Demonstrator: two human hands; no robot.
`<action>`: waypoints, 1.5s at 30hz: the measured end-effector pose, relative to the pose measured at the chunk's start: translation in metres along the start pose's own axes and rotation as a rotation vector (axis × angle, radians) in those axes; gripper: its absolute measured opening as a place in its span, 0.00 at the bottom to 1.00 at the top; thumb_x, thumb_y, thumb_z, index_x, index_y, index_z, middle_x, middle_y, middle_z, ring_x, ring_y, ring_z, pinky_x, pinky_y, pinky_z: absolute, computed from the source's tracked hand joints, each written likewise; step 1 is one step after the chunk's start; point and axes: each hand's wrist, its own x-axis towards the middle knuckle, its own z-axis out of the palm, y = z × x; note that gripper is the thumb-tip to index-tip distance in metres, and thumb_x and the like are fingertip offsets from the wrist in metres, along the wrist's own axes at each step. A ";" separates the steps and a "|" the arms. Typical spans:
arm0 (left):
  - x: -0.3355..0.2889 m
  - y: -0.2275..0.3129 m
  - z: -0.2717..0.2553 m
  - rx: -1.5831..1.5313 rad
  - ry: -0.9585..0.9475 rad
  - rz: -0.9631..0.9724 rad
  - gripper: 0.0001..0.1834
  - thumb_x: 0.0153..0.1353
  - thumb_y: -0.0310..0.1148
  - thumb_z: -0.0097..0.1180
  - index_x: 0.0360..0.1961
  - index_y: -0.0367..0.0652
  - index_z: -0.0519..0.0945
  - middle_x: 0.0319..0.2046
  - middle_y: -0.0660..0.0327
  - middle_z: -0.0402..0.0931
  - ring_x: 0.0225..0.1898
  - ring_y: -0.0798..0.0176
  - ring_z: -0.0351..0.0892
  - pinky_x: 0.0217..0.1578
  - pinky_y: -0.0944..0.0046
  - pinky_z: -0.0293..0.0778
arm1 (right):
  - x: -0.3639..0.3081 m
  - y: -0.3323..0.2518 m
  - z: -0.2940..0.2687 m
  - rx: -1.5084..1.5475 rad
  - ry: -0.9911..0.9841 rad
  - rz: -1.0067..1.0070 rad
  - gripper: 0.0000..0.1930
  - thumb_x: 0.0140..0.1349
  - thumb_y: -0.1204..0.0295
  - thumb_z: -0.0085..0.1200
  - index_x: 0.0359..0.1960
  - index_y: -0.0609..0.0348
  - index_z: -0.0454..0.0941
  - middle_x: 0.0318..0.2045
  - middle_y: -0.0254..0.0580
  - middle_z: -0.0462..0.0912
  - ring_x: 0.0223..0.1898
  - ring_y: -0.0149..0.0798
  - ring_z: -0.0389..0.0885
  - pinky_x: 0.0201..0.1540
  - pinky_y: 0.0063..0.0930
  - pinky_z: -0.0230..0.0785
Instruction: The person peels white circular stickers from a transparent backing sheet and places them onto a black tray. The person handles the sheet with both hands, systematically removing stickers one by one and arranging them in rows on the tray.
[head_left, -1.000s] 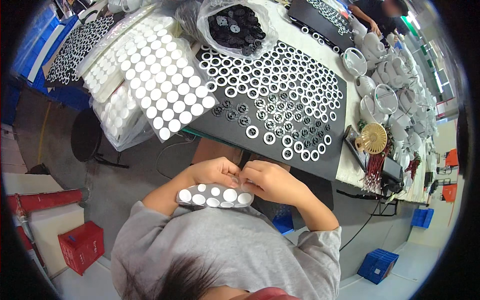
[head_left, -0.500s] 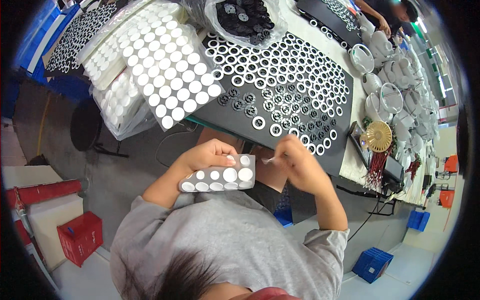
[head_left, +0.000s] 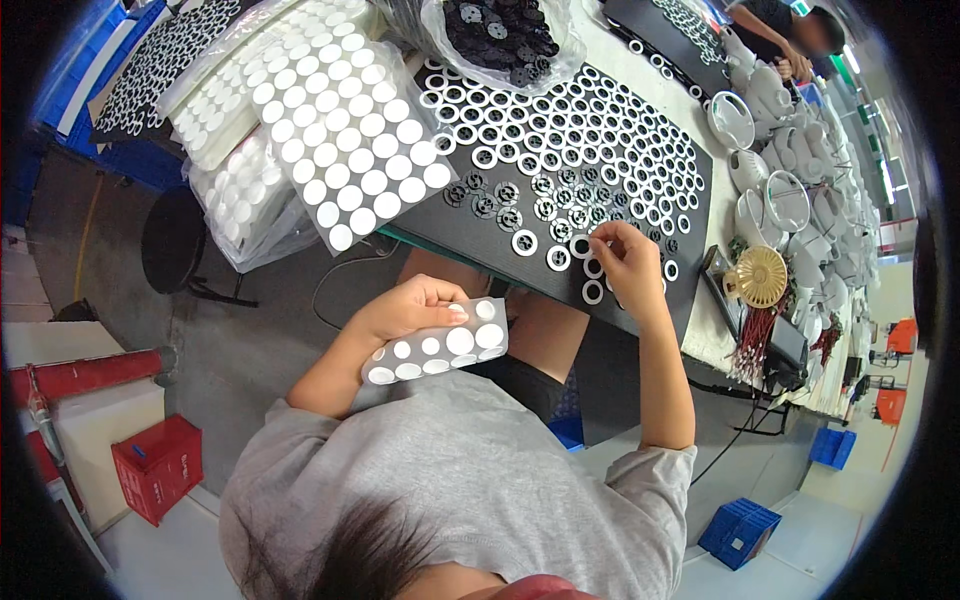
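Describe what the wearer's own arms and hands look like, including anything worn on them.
The person wears a plain grey shirt with loose, creased sleeves ending around the elbows. The forearms below are uncovered. The left hand and right hand are ungloved, with no watch or bracelet visible; the nails are too small to judge.

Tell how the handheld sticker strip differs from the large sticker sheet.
The strip is small; the sheet is larger, with more stickers. The left hand grips the strip, while no hand touches the sheet. The strip curves; the sheet lies flatter. Both carry round white stickers.
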 end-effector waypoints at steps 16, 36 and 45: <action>0.004 -0.002 0.002 0.046 -0.029 0.009 0.09 0.56 0.30 0.52 0.33 0.34 0.74 0.27 0.65 0.75 0.28 0.78 0.71 0.29 0.78 0.67 | 0.000 0.014 0.011 -0.134 0.116 -0.223 0.03 0.48 0.80 0.53 0.26 0.65 0.73 0.21 0.41 0.74 0.18 0.29 0.68 0.22 0.21 0.61; -0.004 0.022 0.009 0.241 -0.004 0.045 0.11 0.57 0.33 0.50 0.34 0.34 0.75 0.26 0.66 0.75 0.27 0.77 0.70 0.28 0.76 0.66 | -0.020 -0.026 0.008 -0.011 -0.001 -0.289 0.06 0.48 0.78 0.54 0.28 0.62 0.72 0.24 0.39 0.73 0.25 0.33 0.71 0.27 0.25 0.61; 0.003 0.053 0.020 0.643 -0.040 0.150 0.14 0.58 0.37 0.48 0.36 0.35 0.75 0.23 0.62 0.76 0.25 0.75 0.71 0.27 0.74 0.66 | -0.055 -0.039 0.028 0.723 -0.448 -0.019 0.22 0.53 0.77 0.53 0.50 0.60 0.61 0.29 0.36 0.75 0.32 0.25 0.73 0.35 0.17 0.64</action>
